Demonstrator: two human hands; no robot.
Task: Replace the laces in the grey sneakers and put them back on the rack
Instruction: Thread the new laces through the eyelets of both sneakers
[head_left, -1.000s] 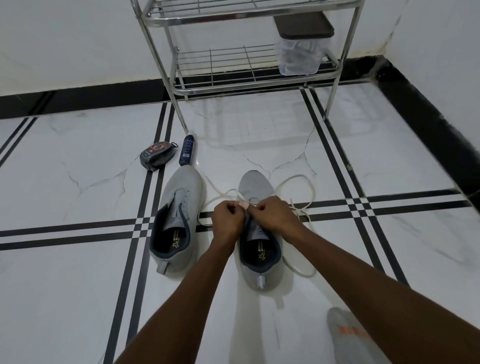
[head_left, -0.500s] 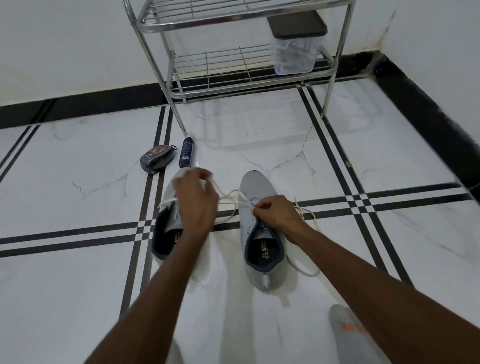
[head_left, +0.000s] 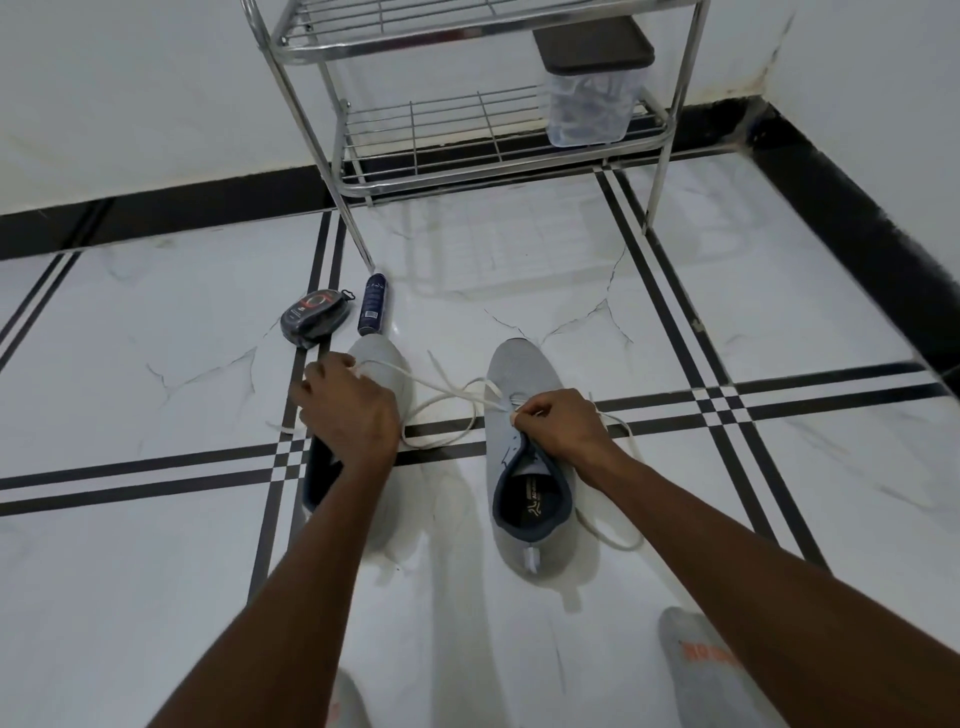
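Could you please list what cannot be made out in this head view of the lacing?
- Left sneaker: its eyelets and middle are hidden by the left hand.
- Right sneaker: the lacing is hidden under the right hand.
- Box on the rack: contents blurred behind clear plastic.
- Bottle and tin: labels too small to read.
- Rack top: cut off by the upper edge.

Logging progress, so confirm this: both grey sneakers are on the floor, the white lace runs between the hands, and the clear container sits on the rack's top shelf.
Wrong shelf. The head view shows the clear container on the rack's lower shelf. The rest holds.
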